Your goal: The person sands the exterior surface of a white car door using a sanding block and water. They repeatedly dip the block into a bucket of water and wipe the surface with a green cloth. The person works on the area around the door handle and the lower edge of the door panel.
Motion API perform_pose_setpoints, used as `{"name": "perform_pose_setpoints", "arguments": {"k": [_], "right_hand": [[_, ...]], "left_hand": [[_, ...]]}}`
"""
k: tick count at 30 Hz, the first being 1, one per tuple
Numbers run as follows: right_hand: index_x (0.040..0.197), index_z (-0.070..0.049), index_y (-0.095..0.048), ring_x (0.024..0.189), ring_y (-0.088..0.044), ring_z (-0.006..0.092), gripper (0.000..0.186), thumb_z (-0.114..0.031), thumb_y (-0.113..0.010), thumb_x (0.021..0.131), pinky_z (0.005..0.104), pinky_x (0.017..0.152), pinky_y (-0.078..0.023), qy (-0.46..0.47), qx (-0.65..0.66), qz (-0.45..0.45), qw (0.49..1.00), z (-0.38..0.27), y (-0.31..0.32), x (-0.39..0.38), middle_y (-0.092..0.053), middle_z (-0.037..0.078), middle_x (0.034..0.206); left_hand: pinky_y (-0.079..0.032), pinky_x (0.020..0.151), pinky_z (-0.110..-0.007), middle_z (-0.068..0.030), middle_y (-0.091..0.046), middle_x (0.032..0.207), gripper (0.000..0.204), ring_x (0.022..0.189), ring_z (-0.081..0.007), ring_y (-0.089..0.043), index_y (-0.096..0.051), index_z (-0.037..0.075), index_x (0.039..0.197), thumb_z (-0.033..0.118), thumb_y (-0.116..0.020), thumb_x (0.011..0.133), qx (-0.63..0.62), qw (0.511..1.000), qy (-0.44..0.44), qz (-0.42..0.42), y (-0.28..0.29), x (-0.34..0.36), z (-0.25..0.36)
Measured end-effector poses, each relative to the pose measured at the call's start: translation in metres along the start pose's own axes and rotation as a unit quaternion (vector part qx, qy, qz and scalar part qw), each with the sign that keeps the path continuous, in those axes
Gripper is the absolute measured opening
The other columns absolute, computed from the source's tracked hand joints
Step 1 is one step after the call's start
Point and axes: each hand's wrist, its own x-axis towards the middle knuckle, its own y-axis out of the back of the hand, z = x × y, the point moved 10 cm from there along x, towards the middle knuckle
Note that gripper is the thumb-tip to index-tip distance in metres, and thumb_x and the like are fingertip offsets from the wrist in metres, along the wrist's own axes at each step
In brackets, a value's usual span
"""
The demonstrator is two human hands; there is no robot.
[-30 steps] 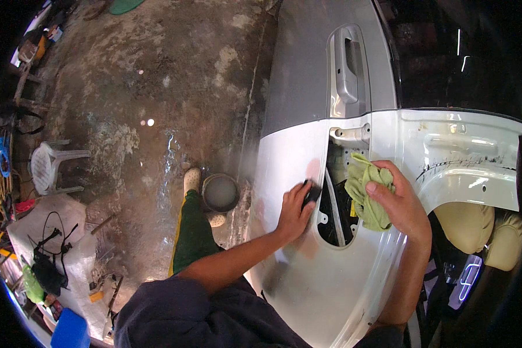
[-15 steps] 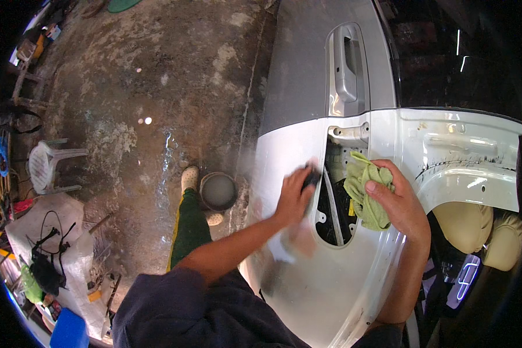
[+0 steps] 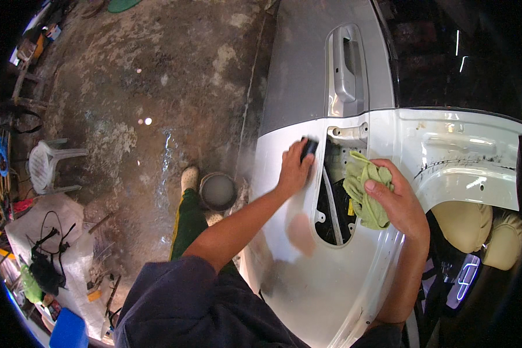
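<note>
My left hand (image 3: pixel 293 171) grips a small black block (image 3: pixel 309 149) on the white painted car panel (image 3: pixel 278 284), just left of a long cut-out opening (image 3: pixel 333 223). Below the hand, the panel has a pinkish patch (image 3: pixel 301 238). My right hand (image 3: pixel 403 209) holds a crumpled pale green cloth (image 3: pixel 368 197) over the opening's right side. Inside the opening are a metal strip and dark parts. Above it are a metal bracket (image 3: pixel 348 132) and a silver door handle (image 3: pixel 345 64) set in a grey upper panel.
A bucket of cloudy liquid (image 3: pixel 217 191) stands by my feet on the stained concrete floor (image 3: pixel 127 93). Along the left are a white plastic chair (image 3: pixel 43 168), clutter with straps (image 3: pixel 46 267) and a blue container (image 3: pixel 69 327). Beige padded seats (image 3: pixel 464 226) show at right.
My left hand, with the black block, has moved up along the panel beside the opening, uncovering more of the pinkish patch. My right hand and the cloth stay nearly in place.
</note>
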Motion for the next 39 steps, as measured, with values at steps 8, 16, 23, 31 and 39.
{"name": "perform_pose_setpoints", "arguments": {"k": [8, 16, 23, 31, 39], "right_hand": [[0.133, 0.001, -0.054, 0.099, -0.063, 0.0135, 0.045, -0.025, -0.069, 0.1, 0.0285, 0.088, -0.053, -0.011, -0.018, 0.004, 1.0, 0.005, 0.003, -0.001, -0.067, 0.01, 0.111], [0.133, 0.001, -0.054, 0.098, -0.063, 0.0136, 0.045, -0.025, -0.069, 0.1, 0.0287, 0.088, -0.053, -0.008, -0.012, 0.013, 1.0, 0.003, 0.002, -0.001, -0.067, 0.01, 0.11], [0.134, 0.001, -0.053, 0.098, -0.063, 0.0131, 0.045, -0.024, -0.068, 0.1, 0.0282, 0.088, -0.053, -0.012, -0.007, 0.006, 1.0, 0.003, 0.001, 0.0, -0.067, 0.01, 0.11], [0.134, 0.001, -0.053, 0.099, -0.063, 0.0126, 0.045, -0.024, -0.069, 0.1, 0.0279, 0.088, -0.053, -0.018, 0.0, 0.01, 1.0, 0.009, 0.004, 0.001, -0.067, 0.009, 0.111], [0.134, 0.001, -0.053, 0.099, -0.063, 0.0127, 0.045, -0.022, -0.069, 0.099, 0.028, 0.088, -0.053, -0.014, 0.01, 0.015, 1.0, 0.001, 0.001, -0.001, -0.067, 0.009, 0.111]], "left_hand": [[-0.033, 0.114, -0.048, -0.0241, -0.048, 0.146, 0.056, 0.132, -0.0421, -0.045, -0.044, 0.002, 0.151, 0.024, -0.057, 0.101, 0.056, 0.997, 0.026, -0.036, -0.01, -0.111, -0.006], [-0.038, 0.106, -0.047, -0.0223, -0.057, 0.135, 0.052, 0.123, -0.0413, -0.052, -0.048, -0.002, 0.145, 0.021, -0.057, 0.1, 0.05, 0.993, 0.091, -0.048, -0.007, -0.007, -0.026], [-0.037, 0.109, -0.049, -0.0229, -0.052, 0.141, 0.054, 0.125, -0.0404, -0.05, -0.045, 0.001, 0.148, 0.026, -0.057, 0.102, 0.053, 0.998, 0.019, -0.006, -0.008, -0.075, -0.022], [-0.036, 0.111, -0.049, -0.0247, -0.051, 0.143, 0.055, 0.13, -0.0418, -0.047, -0.045, -0.001, 0.149, 0.025, -0.058, 0.102, 0.04, 0.998, 0.038, -0.028, -0.011, -0.071, -0.019], [-0.039, 0.108, -0.048, -0.025, -0.055, 0.14, 0.051, 0.123, -0.044, -0.052, -0.048, -0.001, 0.145, 0.021, -0.057, 0.1, 0.03, 0.999, -0.04, 0.0, 0.006, 0.002, 0.01]]}}
